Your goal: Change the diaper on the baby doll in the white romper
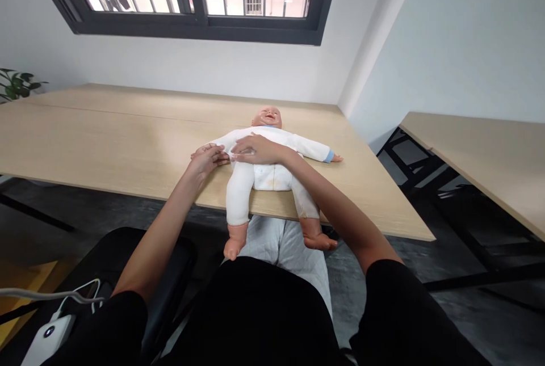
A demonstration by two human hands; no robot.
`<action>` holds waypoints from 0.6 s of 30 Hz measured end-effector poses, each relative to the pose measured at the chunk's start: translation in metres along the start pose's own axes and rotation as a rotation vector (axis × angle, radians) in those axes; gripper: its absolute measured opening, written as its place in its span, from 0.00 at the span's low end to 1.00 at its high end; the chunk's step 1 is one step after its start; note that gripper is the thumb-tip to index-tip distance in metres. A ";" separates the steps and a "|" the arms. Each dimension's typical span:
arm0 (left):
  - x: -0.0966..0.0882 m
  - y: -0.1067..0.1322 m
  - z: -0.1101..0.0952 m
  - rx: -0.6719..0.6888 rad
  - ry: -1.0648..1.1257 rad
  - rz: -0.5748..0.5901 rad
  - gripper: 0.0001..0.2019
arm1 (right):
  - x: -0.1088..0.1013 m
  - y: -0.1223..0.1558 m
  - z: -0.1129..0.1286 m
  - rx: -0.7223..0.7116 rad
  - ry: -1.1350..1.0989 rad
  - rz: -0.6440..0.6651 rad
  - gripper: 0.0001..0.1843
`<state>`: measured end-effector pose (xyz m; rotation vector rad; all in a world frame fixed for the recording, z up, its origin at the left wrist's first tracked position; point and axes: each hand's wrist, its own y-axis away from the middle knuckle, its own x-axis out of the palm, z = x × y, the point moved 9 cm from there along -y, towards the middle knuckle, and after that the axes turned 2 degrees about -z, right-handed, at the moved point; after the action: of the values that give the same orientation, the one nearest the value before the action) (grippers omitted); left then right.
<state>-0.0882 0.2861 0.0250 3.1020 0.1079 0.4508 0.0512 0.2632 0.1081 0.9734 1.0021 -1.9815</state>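
White sleeve cloth (221, 141) bunches under your left fingers (212, 155), curled around the baby doll's (272, 176) arm; your right fingers (243, 151) lie open on its chest. It lies face-up on the desk (119, 139), legs (237, 196) overhanging, so pulling toward you could tip it off.

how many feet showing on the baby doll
2: the baby doll has both bare feet past the wooden table's near edge, one foot at view left, other foot right
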 end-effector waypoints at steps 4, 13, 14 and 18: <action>-0.007 -0.005 0.000 0.025 0.008 -0.034 0.13 | 0.009 -0.006 -0.011 0.079 0.117 0.059 0.24; 0.002 0.000 -0.014 0.122 0.096 0.034 0.14 | 0.000 0.004 -0.024 0.145 0.217 -0.031 0.21; 0.011 0.002 -0.019 0.143 0.090 0.052 0.14 | 0.003 0.003 -0.025 0.149 0.215 -0.022 0.19; 0.050 0.003 -0.034 0.231 -0.047 0.052 0.12 | 0.001 0.003 -0.028 0.150 0.136 -0.102 0.14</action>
<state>-0.0501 0.2863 0.0723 3.3464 0.0839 0.3927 0.0614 0.2856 0.0945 1.1730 1.0055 -2.1228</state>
